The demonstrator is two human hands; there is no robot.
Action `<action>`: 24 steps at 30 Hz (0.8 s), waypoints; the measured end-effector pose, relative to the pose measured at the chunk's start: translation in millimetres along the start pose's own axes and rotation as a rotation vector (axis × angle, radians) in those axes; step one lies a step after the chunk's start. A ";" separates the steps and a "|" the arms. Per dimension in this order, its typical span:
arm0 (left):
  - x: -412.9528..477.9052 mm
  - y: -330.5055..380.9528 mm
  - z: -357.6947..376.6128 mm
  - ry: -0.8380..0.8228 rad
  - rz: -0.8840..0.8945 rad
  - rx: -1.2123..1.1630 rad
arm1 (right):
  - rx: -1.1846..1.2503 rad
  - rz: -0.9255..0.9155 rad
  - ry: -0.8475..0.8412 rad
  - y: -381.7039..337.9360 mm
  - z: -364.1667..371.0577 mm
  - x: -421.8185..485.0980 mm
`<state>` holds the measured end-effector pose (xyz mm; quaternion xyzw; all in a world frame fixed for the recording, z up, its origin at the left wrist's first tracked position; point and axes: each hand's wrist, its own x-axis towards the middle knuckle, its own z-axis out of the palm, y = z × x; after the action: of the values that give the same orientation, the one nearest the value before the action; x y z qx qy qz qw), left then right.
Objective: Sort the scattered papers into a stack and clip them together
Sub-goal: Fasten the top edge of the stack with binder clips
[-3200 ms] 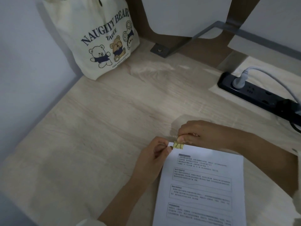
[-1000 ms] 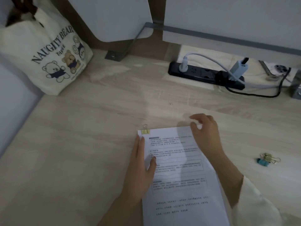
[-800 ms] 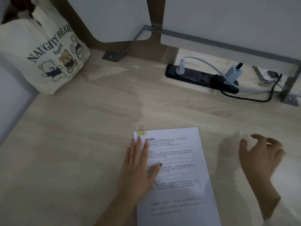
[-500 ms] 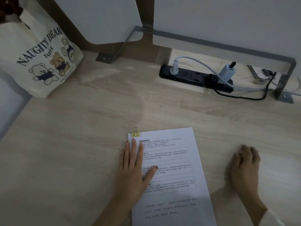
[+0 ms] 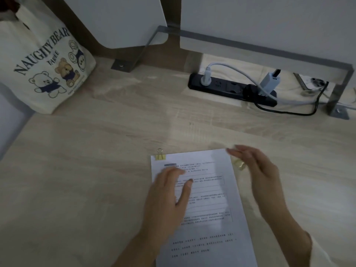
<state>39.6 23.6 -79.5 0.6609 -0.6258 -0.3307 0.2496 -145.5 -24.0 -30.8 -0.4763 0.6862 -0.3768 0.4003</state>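
Note:
A stack of printed papers point(image 5: 210, 236) lies squared on the wooden desk in front of me. A yellow binder clip point(image 5: 160, 156) is fastened on its top left corner. My left hand point(image 5: 167, 197) rests flat on the left half of the top sheet, fingers straight. My right hand point(image 5: 258, 174) is blurred by motion, just off the stack's top right corner. It holds a second yellowish binder clip point(image 5: 238, 164) under its fingers, close to the paper's right edge.
A cream tote bag point(image 5: 44, 64) with printed bears stands at the back left. A black power strip point(image 5: 221, 87) with plugs and cables lies along the back. A phone point(image 5: 312, 83) sits behind a grey metal bracket point(image 5: 339, 89) at the back right.
My right hand left the stack, went to the clips on the right and came back to the top right corner with a yellowish clip. My left hand stayed flat on the papers.

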 end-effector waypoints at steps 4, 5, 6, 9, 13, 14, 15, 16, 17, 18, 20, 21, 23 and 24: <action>11.3 44.4 -5.8 -0.323 -0.311 -0.716 | 0.135 0.034 -0.284 -24.7 44.9 -29.0; 14.1 45.9 -6.6 -0.283 -0.321 -0.749 | 0.183 0.061 -0.322 -26.3 51.5 -32.1; 15.1 44.0 -7.6 -0.245 -0.325 -0.751 | 0.204 0.072 -0.348 -26.3 55.0 -32.4; 13.5 30.4 -12.3 -0.246 -0.289 -0.703 | 0.102 0.044 -0.435 -25.3 52.5 -20.4; 17.7 13.0 -22.3 -0.342 -0.170 -0.623 | -0.274 0.016 -0.730 -23.0 43.3 7.7; 20.1 10.4 -24.7 -0.368 -0.154 -0.603 | -0.307 0.035 -0.817 -22.7 41.1 15.0; 22.9 9.1 -27.3 -0.392 -0.147 -0.595 | -0.305 0.054 -0.896 -23.2 39.4 21.5; 25.7 8.5 -29.3 -0.417 -0.141 -0.600 | -0.264 0.080 -0.962 -22.8 38.2 27.8; 28.6 8.7 -31.4 -0.446 -0.137 -0.609 | -0.192 0.114 -1.014 -22.5 37.2 33.4; 32.3 9.1 -33.4 -0.470 -0.130 -0.607 | -0.112 0.149 -1.048 -22.7 36.9 38.0; 42.6 8.5 -37.8 -0.476 -0.109 -0.539 | -0.022 0.172 -1.061 -23.1 37.2 46.0; 49.4 5.4 -39.2 -0.416 -0.079 -0.452 | -0.028 0.156 -1.042 -23.1 37.8 50.8; 67.0 -6.5 -40.5 -0.185 0.049 -0.131 | -0.117 0.074 -0.965 -23.6 39.8 62.9; 76.8 -13.5 -40.4 -0.097 0.108 0.067 | -0.181 0.026 -0.919 -23.6 40.9 69.9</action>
<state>78.7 -54.7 -72.5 0.6173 -0.6826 -0.3272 0.2142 -115.9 -102.5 -39.1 -0.6180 0.4739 -0.0603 0.6244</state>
